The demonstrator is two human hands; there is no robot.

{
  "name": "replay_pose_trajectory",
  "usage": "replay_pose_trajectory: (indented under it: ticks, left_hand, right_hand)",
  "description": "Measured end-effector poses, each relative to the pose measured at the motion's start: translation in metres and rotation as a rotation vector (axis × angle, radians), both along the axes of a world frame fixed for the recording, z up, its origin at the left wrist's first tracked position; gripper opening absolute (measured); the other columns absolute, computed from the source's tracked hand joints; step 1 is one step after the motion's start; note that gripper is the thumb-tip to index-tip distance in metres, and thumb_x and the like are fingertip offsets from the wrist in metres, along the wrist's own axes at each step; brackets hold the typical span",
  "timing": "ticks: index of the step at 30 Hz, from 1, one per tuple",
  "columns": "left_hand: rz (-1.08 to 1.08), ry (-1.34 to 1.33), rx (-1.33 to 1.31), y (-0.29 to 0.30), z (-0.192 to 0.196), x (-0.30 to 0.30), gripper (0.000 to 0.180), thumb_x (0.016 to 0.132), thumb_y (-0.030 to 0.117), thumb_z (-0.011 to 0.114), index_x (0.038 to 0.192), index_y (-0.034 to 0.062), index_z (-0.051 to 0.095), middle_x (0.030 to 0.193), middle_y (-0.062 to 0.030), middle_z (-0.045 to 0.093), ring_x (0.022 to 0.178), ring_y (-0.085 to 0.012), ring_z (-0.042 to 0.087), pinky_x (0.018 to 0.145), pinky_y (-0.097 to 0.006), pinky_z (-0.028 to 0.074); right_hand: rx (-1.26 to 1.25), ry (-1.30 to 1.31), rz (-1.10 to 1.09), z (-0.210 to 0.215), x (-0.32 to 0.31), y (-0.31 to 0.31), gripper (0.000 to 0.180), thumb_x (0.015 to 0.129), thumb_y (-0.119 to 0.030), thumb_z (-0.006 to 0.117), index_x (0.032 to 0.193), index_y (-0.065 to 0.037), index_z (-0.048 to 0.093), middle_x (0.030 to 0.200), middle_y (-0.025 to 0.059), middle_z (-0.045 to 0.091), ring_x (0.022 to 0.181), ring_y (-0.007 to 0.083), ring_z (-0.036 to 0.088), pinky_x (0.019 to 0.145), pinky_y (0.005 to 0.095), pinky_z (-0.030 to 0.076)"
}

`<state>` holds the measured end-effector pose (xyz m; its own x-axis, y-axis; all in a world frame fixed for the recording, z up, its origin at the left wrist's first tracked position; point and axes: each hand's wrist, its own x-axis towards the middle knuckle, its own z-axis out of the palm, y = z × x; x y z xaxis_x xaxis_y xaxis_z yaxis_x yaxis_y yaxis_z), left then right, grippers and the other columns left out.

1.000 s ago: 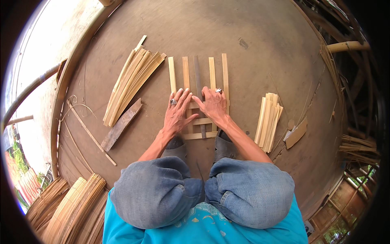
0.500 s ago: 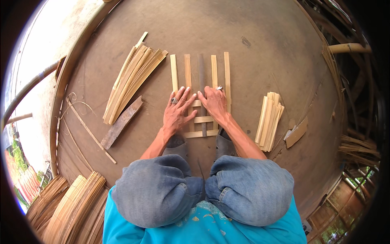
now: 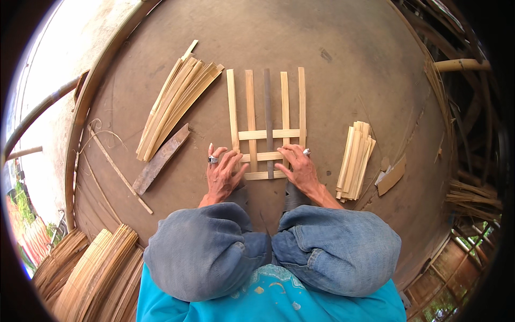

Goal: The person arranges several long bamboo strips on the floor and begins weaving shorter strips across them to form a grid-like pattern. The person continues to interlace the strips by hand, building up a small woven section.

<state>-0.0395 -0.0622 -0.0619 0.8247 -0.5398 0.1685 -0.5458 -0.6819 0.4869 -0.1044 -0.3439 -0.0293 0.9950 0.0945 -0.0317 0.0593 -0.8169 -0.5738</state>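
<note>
A loose lattice of flat bamboo strips (image 3: 250, 104) lies on the ground before me. Several strips run lengthwise, with a dark grey one (image 3: 267, 99) in the middle. Three pale strips cross them, the far one (image 3: 260, 134) fully in sight. My left hand (image 3: 221, 175) grips the lattice's near left side with bent fingers, its thumb towards the near cross strip. At the near right side, my right hand (image 3: 301, 170) holds it likewise, forefinger and thumb bracketing the ends of the cross strips. Both hands wear a ring. My fingertips partly cover the outer strips.
On the left lies a fanned bundle of long bamboo strips (image 3: 174, 107) beside a flat dark blade-like piece (image 3: 161, 159). A shorter bundle (image 3: 355, 161) lies right, near a brown scrap (image 3: 391, 175). More split bamboo (image 3: 96, 273) is stacked lower left. My shoes flank the lattice's near end.
Both hands have drawn back towards me and apart, from the lattice's middle to its near side edges. The far cross strip, partly covered before, now shows whole.
</note>
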Motion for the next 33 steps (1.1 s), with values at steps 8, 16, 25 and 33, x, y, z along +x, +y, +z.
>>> replay_pose_trajectory:
  ticks: [8,16,25,33]
  left_hand:
    - [-0.101,0.18,0.217,-0.012,0.022,-0.011,0.105,0.069,0.054,0.091,0.154,0.0094,0.05,0.148,-0.0088,0.049,0.144,-0.032,0.04,0.131,-0.055,0.024]
    - [-0.145,0.124,0.212,-0.017,0.009,-0.014,0.103,0.069,0.05,0.091,0.151,0.0027,0.052,0.144,-0.011,0.053,0.14,-0.0332,0.045,0.129,-0.052,0.029]
    - [-0.151,0.167,0.206,-0.015,0.005,-0.016,0.099,0.071,0.049,0.09,0.149,-0.0007,0.055,0.143,-0.0115,0.057,0.138,-0.0328,0.049,0.117,-0.041,0.045]
    - [-0.131,0.125,0.215,-0.014,0.002,-0.017,0.098,0.073,0.053,0.088,0.148,-0.0001,0.056,0.142,-0.0112,0.061,0.136,-0.031,0.051,0.116,-0.039,0.046]
  right_hand:
    - [-0.253,0.088,0.162,-0.005,-0.021,0.02,0.105,0.074,-0.041,0.091,0.161,-0.011,0.041,0.154,0.0067,0.048,0.149,0.0276,0.04,0.119,0.0448,0.033]
    - [-0.196,0.045,0.205,-0.012,-0.018,0.014,0.101,0.072,-0.036,0.091,0.155,-0.002,0.046,0.15,0.0106,0.05,0.144,0.0284,0.044,0.116,0.0422,0.037]
    - [-0.171,0.033,0.212,-0.017,-0.018,0.014,0.101,0.071,-0.035,0.091,0.154,0.001,0.047,0.147,0.0139,0.05,0.142,0.0317,0.044,0.117,0.0439,0.038]
    - [-0.124,0.037,0.222,-0.018,-0.016,0.012,0.1,0.07,-0.034,0.092,0.153,0.002,0.048,0.146,0.0146,0.05,0.141,0.0321,0.044,0.117,0.0443,0.038]
